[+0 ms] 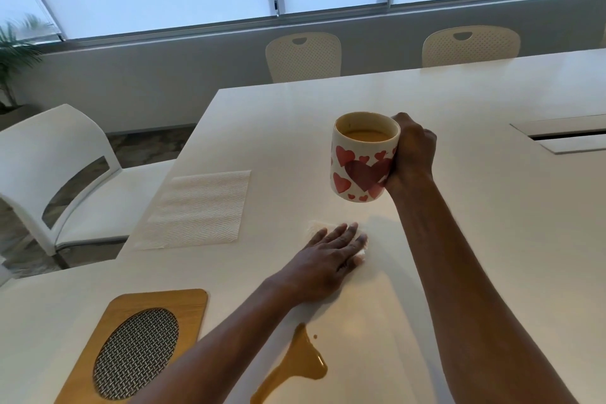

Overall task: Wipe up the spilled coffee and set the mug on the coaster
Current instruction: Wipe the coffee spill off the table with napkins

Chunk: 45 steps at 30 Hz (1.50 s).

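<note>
The mug [360,167], part full of milky coffee [365,135], hangs above the white bench [492,207], the right grip [411,154] curled round its side. At its 7 o'clock the left grip [328,256] presses flat on a paper towel [316,226]; from that grip the spill [298,361] lies at 6 o'clock and the coaster [137,348] at 8. White chairs [303,57] stand beyond.

At the middle of the counter [459,239], the right hand [411,154] holds a mug [364,161] above the surface. Just nearer, the left hand [328,252] lies flat on a wad of paper [314,227]. A coffee spill [301,361] sits nearer again, between the two forearms. The coaster [183,302] lies near left, with a paper towel sheet [200,207] beyond it. A chair [62,154] stands left of the counter, two more chairs [303,56] are at its far side, and a plant [13,52] is at far left.
</note>
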Available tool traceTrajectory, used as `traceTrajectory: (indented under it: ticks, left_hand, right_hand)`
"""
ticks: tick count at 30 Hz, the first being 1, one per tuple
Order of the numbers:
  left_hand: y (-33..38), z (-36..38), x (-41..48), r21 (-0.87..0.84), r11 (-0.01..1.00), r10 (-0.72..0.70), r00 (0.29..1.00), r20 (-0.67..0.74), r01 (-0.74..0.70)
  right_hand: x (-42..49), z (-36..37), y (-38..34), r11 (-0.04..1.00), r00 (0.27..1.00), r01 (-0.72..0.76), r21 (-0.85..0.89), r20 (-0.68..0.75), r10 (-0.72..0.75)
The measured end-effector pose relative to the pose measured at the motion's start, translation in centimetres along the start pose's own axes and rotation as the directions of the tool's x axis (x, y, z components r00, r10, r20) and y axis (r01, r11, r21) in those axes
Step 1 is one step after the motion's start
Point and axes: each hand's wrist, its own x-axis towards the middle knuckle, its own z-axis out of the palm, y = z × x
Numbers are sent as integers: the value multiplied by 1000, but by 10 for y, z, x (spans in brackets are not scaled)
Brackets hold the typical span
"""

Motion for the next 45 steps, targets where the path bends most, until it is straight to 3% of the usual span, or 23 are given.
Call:
traceTrajectory:
  ticks: [4, 7, 9, 11, 13, 15, 16, 18, 20, 22, 24, 27, 29, 30, 32, 36, 40, 45]
  left_hand:
    - [16, 9, -20, -42, 990, 126, 986, -113, -132]
    - [19, 7, -33, -180, 950, 230, 962, -150, -255]
    - [11, -2, -39, -314, 912, 221, 961, -165, -263]
    - [5, -12, -44, -501, 828, 124, 953, -275, -253]
    - [3, -25, -47, -779, 584, -166, 906, -389, -228]
    - [-2, -39, -43, -955, 156, -523, 800, -295, -251]
    - [-8, -45, -39, -960, -6, -641, 738, -210, -279]
    - [-18, -57, -30, -938, -100, -771, 621, -138, -332]
    - [-16, -61, -23, -934, -52, -820, 549, -161, -352]
    - [-5, -59, -17, -950, 54, -796, 561, -227, -307]
    - [8, -52, -16, -947, 216, -702, 636, -321, -239]
    - [18, -29, -23, -757, 637, -367, 807, -463, -145]
    - [15, -5, -28, -455, 880, -44, 931, -362, -135]
    - [14, 4, -32, -316, 938, 60, 963, -265, -145]
    - [12, 13, -37, -227, 959, 144, 980, -139, -173]
    - [8, 6, -37, -273, 943, 171, 981, -94, -191]
    - [6, 3, -31, -357, 920, 136, 986, -94, -161]
    - [-2, 3, -20, -335, 933, 69, 979, -193, -132]
  right_hand:
    - [-4, 1, -3, 999, 1000, -17, 39, 6, 16]
    - [-4, 1, -5, 997, 1000, -28, 66, 4, 28]
    - [-5, 1, -5, 998, 1000, -27, 63, 5, 27]
    - [-5, 1, -4, 999, 1000, -21, 47, 3, 21]
    - [-6, 1, -5, 999, 1000, -22, 35, -2, 22]
    - [-5, 1, -6, 999, 1000, -24, 31, -13, 25]
    - [-5, 1, -6, 999, 1000, -24, 24, -18, 24]
    - [-5, 1, -6, 999, 999, -28, 33, -21, 28]
    - [-6, 2, -6, 999, 999, -32, 37, -16, 32]
    - [-6, 2, -6, 999, 999, -37, 33, -12, 37]
    - [-6, 2, -7, 998, 999, -47, 51, -11, 47]
    - [-5, 0, -7, 997, 998, -53, 57, -11, 54]
    - [-5, -1, -8, 998, 999, -50, 47, -13, 50]
    - [-5, -1, -8, 998, 999, -48, 44, -13, 49]
    - [-4, -2, -10, 997, 999, -50, 50, -15, 51]
    - [-3, -4, -12, 998, 999, -40, 52, -25, 41]
    - [-5, -3, -13, 997, 999, -37, 66, -16, 39]
    - [-5, -3, -11, 998, 999, -35, 60, -13, 36]
